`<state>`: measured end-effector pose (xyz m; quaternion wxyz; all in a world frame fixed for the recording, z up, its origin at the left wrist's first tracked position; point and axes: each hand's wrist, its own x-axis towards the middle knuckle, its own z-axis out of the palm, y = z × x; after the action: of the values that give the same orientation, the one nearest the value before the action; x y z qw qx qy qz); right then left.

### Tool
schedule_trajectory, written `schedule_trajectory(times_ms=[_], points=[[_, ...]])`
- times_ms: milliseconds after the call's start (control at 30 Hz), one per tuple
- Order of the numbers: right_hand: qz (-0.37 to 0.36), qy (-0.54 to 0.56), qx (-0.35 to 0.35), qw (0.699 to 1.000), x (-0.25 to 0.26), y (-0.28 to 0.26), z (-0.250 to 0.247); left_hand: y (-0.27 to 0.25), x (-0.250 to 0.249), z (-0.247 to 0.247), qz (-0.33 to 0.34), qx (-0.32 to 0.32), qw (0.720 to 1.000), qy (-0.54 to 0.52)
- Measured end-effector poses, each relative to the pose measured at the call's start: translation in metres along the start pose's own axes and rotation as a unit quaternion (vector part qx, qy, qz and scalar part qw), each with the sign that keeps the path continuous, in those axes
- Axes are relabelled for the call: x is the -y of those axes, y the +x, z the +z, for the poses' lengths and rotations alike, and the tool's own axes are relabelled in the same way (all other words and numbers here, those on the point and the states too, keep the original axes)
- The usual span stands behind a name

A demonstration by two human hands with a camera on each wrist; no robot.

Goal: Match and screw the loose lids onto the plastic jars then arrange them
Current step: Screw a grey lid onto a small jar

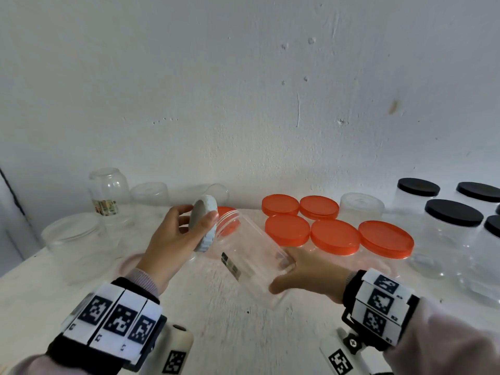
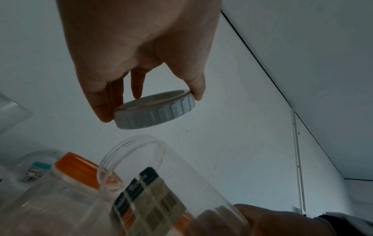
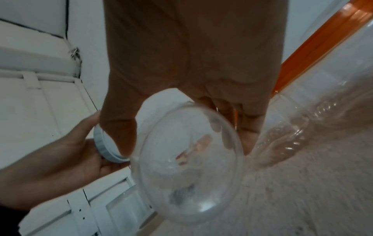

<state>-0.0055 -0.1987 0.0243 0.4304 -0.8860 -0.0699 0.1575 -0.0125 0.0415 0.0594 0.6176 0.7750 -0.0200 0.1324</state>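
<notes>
A clear plastic jar [image 1: 249,255] lies tilted at the centre of the head view, its threaded open mouth pointing up and to the left toward a white ribbed lid [image 1: 203,223], which is just beside the mouth but not yet on it. The right hand [image 1: 308,277] has its fingers wrapped round the jar's base end, thumb below, and that slant seems chosen to turn the mouth toward the incoming lid. The left hand [image 1: 173,234] pinches the lid by its rim between thumb and curled fingers, hollow side toward the jar, apparently to leave the rim free for turning once the threads meet. The left wrist view shows what the head view cannot: a clear gap between lid [image 2: 155,110] and jar mouth [image 2: 131,159], and the fingertips [image 2: 105,111] set on the ribbed edge, plus a printed label on the jar wall. The right wrist view looks through the jar's transparent base [image 3: 187,164], with the right fingers [image 3: 250,132] pressed along its wall and the lid [image 3: 107,145] seen beyond in the other palm. Around them, in the head view, loose orange lids [image 1: 335,236] lie flat on the white surface [image 1: 243,334] right of centre, jars already capped in black [image 1: 449,239] stand at the far right, and open clear jars [image 1: 111,196] wait at the upper left against the wall.
</notes>
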Motion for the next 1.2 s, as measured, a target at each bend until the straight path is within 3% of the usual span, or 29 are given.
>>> schedule_trajectory(times_ms=[333,800,1000,1200], points=[[0.031,-0.095,0.032,0.994,-0.014,0.019,0.01,0.001,-0.003,0.008,0.015,0.013,0.999,0.029],[0.051,-0.089,0.072,0.992,-0.033,0.005,-0.011,-0.002,-0.009,0.023,0.039,0.049,0.997,0.035],[0.03,0.034,0.079,0.996,-0.033,-0.002,-0.024,-0.003,-0.01,0.033,0.05,0.066,0.996,0.029],[0.003,0.032,0.057,0.998,-0.027,-0.002,-0.024,-0.003,-0.015,0.042,0.058,0.09,0.993,0.049]])
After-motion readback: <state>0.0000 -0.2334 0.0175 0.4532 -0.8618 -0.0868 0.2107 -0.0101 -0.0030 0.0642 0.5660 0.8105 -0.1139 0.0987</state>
